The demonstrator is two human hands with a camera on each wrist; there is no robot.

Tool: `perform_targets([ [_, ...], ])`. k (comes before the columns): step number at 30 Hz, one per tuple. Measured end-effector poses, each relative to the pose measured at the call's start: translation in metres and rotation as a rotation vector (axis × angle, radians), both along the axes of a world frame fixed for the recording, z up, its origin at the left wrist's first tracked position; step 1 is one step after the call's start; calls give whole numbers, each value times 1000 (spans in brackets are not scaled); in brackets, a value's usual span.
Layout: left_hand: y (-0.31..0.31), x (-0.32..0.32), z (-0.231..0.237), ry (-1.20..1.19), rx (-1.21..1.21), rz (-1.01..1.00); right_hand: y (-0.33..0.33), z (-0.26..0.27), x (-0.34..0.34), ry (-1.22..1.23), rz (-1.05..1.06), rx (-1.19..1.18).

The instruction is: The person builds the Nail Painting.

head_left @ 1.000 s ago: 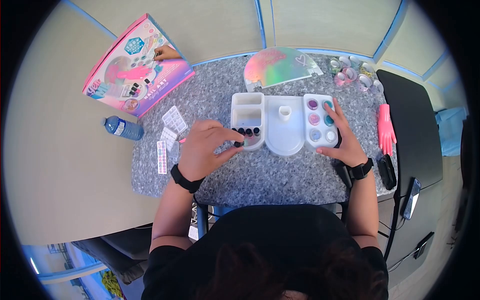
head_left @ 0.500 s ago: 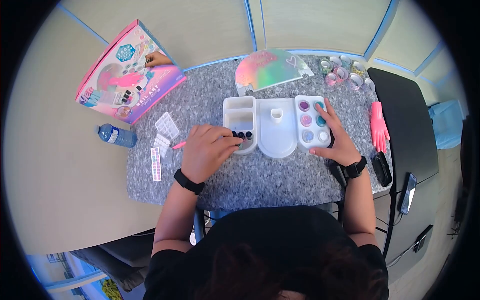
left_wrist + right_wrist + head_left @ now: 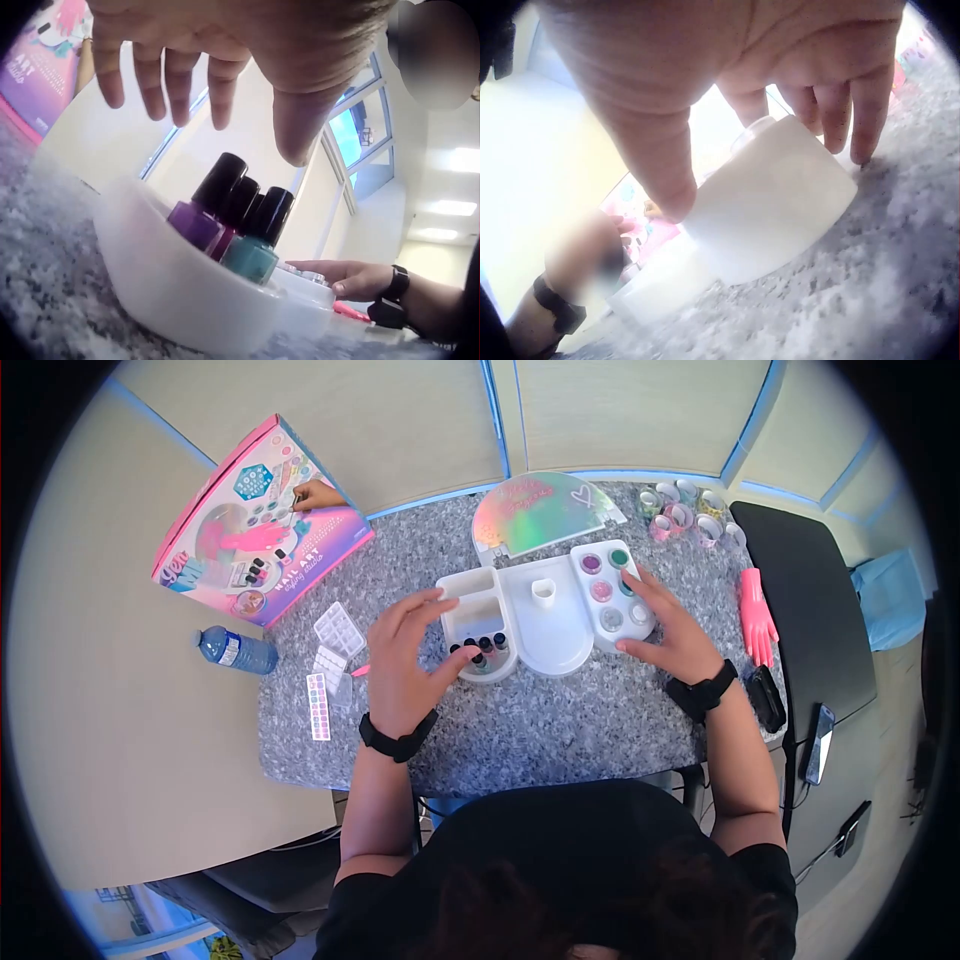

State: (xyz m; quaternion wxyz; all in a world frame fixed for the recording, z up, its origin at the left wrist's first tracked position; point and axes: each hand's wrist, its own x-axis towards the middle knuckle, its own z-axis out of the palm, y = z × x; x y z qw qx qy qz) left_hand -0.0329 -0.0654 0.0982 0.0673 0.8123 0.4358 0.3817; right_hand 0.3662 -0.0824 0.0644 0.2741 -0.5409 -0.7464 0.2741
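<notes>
My left hand is over the left section of the white tray, fingers spread, gripping nothing. Below it in the left wrist view, purple and teal bottles with black caps stand in a rounded white compartment; a dark pink one is partly hidden between them. Thumb and fingers of my right hand span the outer side of the white pot holder, which carries several glitter pots. The right wrist view shows the thumb against the holder's white wall. The middle section bears a short white cup.
A holographic half-round panel stands behind the tray. To the left are a box, a water bottle and sticker sheets. Small rolls, a pink model hand and a black object lie to the right.
My left hand has released a black-capped bottle into the compartment and spread its fingers. My right hand stays at the pot holder, which now sits angled against the middle section.
</notes>
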Motion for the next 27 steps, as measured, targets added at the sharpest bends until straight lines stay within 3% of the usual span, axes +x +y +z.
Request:
perform_targets([
  [8,13,-20,-51,-231,-406,-24,4,-1,-20,-43,-41,42],
  [10,13,-15,-56,-454,-522,-169,8,4,-26,-59,-54,27],
  [17,22,-26,-73,-478,-427,-123,27,12,-25,-132,-35,85],
  [19,33,-40,-89,-664,-325,-151,46,20,-15,-102,-126,104],
  [22,16,-23,-37,-708,-283,-46,105,12,32,-176,-365,276],
  [24,13,-16,-15,-747,-233,-57,146,3,67,-485,-364,448],
  [25,10,-14,-8,-781,-192,-61,161,1,77,-485,-363,449],
  [27,5,-8,5,-764,-118,-49,186,3,87,-592,-347,194],
])
